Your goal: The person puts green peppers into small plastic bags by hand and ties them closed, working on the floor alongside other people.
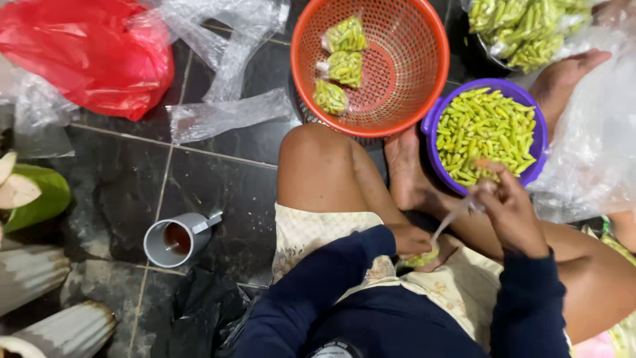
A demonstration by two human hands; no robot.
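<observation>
A dark tiled floor [218, 192], where a person sits cross-legged. A small clear plastic bag of green chillies [424, 257] rests in the lap, just below the round purple plastic basin of loose chillies [485, 134]. The left hand [412, 240] has its fingers clamped on the bag's body. The right hand [510, 212], nearer the basin, pinches the bag's twisted neck, which slants up toward the basin.

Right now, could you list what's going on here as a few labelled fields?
left hand: grips a small clear bag of green chillies in the lap
right hand: pulls the bag's twisted neck upward
purple bowl: loose green chillies
orange basket: three filled packets
floor: grey cup, red bag
</observation>
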